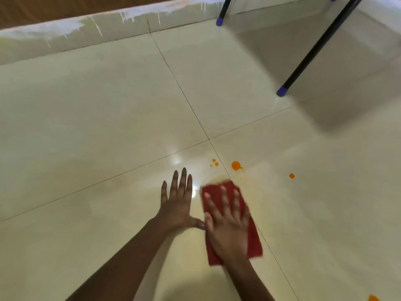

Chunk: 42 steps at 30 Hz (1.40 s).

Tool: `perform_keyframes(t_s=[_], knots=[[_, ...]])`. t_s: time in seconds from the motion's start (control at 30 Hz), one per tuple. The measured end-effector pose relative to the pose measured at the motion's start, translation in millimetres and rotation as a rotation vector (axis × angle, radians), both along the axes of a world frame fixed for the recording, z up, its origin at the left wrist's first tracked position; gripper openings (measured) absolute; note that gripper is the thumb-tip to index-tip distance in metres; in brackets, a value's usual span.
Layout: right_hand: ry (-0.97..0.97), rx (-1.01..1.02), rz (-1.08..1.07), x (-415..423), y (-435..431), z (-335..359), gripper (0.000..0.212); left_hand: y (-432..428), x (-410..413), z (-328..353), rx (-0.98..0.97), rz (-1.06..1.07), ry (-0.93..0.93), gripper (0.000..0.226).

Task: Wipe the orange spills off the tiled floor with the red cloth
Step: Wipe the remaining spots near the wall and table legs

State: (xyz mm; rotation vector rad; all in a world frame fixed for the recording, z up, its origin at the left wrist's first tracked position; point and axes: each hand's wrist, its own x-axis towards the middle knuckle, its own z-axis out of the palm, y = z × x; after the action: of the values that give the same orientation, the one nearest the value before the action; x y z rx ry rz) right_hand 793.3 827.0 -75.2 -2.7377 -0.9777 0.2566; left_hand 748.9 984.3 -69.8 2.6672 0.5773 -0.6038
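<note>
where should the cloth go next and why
Probably push the red cloth forward and slightly right under the right hand. Its front edge sits just short of the biggest orange spot, with three small drops to that spot's left. The left hand is flat on the tiled floor as a brace, so it can stay put.

Large glossy cream floor tiles (86,109) are filling the frame, dark grout lines crossing near centre and catching a soft glare. A paint-dripped tiled skirting (71,38) is running along the top. Two dark legs (314,46) with blue caps are standing upper right, casting shadow.
</note>
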Motion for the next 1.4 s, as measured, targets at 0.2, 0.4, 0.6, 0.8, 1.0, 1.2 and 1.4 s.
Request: perform_keyframes(t_s=[0.2, 0.4, 0.6, 0.8, 1.0, 1.2, 1.4], knots=[[0.053, -0.112, -0.281, 128.6, 29.1, -4.3, 0.051, 1.8, 2.9, -1.6, -0.036, 0.039, 0.011, 0.133], [-0.004, -0.023, 0.095, 76.3, 80.3, -2.8, 0.056, 0.5, 7.6, 5.0, -0.031, 0.033, 0.076, 0.143], [0.001, -0.085, -0.376, 118.0, 40.6, -7.8, 0.051, 0.6, 5.9, 4.4, -0.037, 0.028, 0.062, 0.143], [0.011, -0.031, 0.075, 105.7, 98.2, -2.6, 0.053, 2.7, 6.0, 4.2, -0.054, 0.036, 0.026, 0.142], [0.071, -0.100, -0.598, 164.0, -18.5, -2.0, 0.051, 1.2, 5.2, 9.8, -0.042, 0.027, 0.018, 0.146], [0.011, -0.110, -0.243, 66.1, -14.8, -3.7, 0.059, -2.1, 8.8, 12.9, -0.046, 0.014, 0.044, 0.148], [0.102, -0.057, -0.712, 132.7, -101.6, 2.1, 0.052, -48.0, 6.1, 16.2, -0.082, -0.186, -0.038, 0.147]])
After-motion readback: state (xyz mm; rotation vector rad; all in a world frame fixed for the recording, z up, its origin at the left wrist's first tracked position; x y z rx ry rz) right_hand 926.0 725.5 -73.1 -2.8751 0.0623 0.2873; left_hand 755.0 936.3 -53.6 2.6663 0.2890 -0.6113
